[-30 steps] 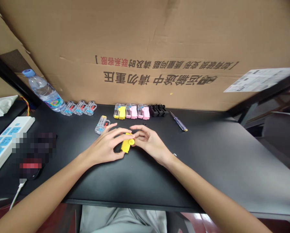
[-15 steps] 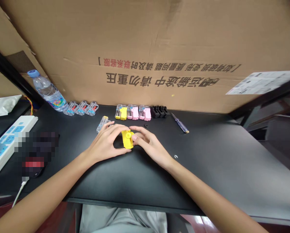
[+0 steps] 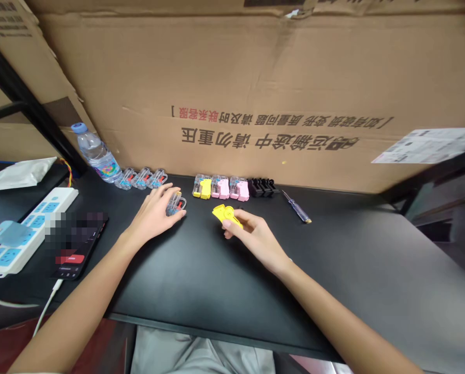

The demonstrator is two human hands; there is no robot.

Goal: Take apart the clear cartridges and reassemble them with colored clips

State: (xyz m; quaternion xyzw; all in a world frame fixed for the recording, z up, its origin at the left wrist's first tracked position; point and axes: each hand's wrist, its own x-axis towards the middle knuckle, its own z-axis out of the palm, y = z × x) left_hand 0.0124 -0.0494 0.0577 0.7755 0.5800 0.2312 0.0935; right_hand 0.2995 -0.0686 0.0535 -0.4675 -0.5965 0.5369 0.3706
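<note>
My right hand pinches a yellow plastic part with a round disc on it, between thumb and fingers, above the black tabletop. My left hand has its fingers curled over a clear plastic case with red and blue parts inside, and its thumb is against the case's near side. Part of that case is hidden by the fingers. The hands are apart, with a gap of dark tabletop between them.
Along the back edge stand several clear cases, yellow and pink pieces, black parts and a screwdriver. A water bottle, power strip and phone are at left. A large cardboard sheet stands behind.
My hands have separated. The left hand has moved from the yellow part onto the clear case, and the right hand keeps the yellow part, now turned. The view has shifted slightly.
</note>
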